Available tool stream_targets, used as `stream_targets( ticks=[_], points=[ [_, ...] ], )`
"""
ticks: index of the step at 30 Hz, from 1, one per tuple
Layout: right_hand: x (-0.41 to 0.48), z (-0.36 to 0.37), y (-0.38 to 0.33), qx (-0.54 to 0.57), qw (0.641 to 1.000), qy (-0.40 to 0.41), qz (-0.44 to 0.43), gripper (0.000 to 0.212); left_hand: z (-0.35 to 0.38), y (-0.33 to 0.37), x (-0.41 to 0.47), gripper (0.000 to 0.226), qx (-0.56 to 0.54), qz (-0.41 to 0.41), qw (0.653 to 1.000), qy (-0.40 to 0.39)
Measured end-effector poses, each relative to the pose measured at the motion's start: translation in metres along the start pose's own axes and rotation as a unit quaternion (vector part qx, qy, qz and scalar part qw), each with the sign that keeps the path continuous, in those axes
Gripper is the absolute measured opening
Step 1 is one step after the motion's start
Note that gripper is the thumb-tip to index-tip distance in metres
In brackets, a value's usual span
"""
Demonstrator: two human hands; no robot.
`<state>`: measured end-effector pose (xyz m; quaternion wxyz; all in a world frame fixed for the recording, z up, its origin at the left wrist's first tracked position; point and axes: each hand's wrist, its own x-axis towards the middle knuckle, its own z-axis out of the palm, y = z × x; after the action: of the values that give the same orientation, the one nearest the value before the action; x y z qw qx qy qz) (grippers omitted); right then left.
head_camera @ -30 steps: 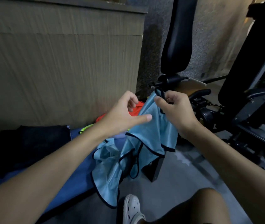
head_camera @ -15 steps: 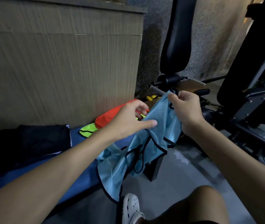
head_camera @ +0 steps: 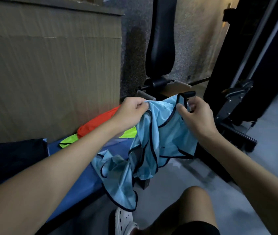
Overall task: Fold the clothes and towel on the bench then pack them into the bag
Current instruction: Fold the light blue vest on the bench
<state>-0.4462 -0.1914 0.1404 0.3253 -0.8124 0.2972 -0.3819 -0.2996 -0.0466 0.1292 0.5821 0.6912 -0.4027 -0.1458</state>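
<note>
So a light blue vest [head_camera: 160, 141] is held up over the end of the bench [head_camera: 77, 192]; thin, slightly shiny mesh-looking fabric, edged all round with dark piping, hanging in loose crumpled folds; its lower part is draped over the bench edge and dangles toward the grey floor. Its top edge is pinched by the left hand [head_camera: 131, 111], fingers curled in tight on the cloth; a piped loop at the other top corner is gripped by the right hand [head_camera: 196, 116], thumb and fingers closed round the trim. The bench is padded in smooth blue; further back on it, an orange top [head_camera: 97, 122] is bunched into a rounded lump, lying on a flat neon yellow-green piece [head_camera: 68, 141]; a dark cloth [head_camera: 12, 156] is spread at the left end. Ribbed cardboard [head_camera: 50, 73] is stood behind; a white perforated clog [head_camera: 124, 221] is seen below.
</note>
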Motion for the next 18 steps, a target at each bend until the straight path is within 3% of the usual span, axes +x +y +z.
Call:
stream_targets(
  ticks=[5,9,12,15,18],
  points=[
    [0.001,-0.010,0.007,0.003,0.997,-0.053,-0.061,0.020,-0.007,0.017,0.001,0.040,-0.039,-0.036,0.998,-0.016],
    [-0.010,-0.001,-0.003,0.067,0.983,-0.122,-0.122,0.037,-0.024,0.022,-0.010,0.038,-0.007,-0.018,0.996,-0.089],
    [-0.019,0.014,-0.014,0.003,0.971,-0.182,-0.153,0.043,-0.034,0.025,-0.017,0.023,0.009,-0.002,0.995,-0.098],
    [-0.022,0.035,-0.020,-0.057,0.966,-0.187,-0.172,0.014,-0.048,0.023,-0.022,0.003,0.036,0.025,0.996,-0.082],
    [-0.021,0.048,-0.024,-0.045,0.961,-0.190,-0.196,0.018,-0.069,0.018,-0.030,0.007,0.057,0.027,0.997,-0.042]
  ],
)
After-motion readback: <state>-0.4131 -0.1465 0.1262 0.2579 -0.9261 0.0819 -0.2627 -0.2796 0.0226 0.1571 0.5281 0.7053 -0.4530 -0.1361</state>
